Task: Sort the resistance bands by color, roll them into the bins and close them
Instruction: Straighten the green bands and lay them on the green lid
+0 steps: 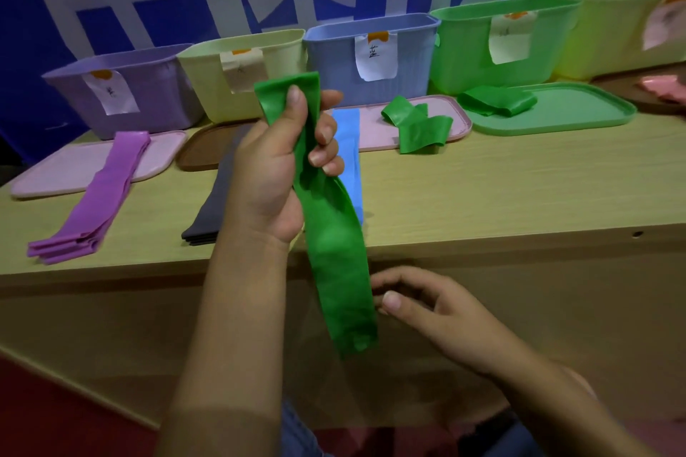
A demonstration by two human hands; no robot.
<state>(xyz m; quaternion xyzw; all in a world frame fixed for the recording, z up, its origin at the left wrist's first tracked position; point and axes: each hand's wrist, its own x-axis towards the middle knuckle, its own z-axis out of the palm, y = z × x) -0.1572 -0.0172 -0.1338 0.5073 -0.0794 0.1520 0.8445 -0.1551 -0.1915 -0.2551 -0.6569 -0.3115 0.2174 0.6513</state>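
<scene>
My left hand (276, 163) is shut on the top of a long green band (336, 263) that hangs down past the table's front edge. My right hand (427, 304) is beside the band's lower part, fingers curled, thumb close to its edge; whether it touches is unclear. On the table lie purple bands (100, 197), dark grey bands (219, 197), a blue band (349, 148) and two other green bands (415, 126) (497, 100). Behind stand open bins: purple (122, 93), pale yellow (241, 70), blue (371, 56), green (501, 44), yellow (623, 26).
Lids lie flat in front of the bins: pink (67, 171), brown (196, 152), pink (456, 119), green (579, 111). A pink band (664, 87) lies at the far right. A blue and white wall rises behind. The wooden table's front edge (519, 234) runs across the middle.
</scene>
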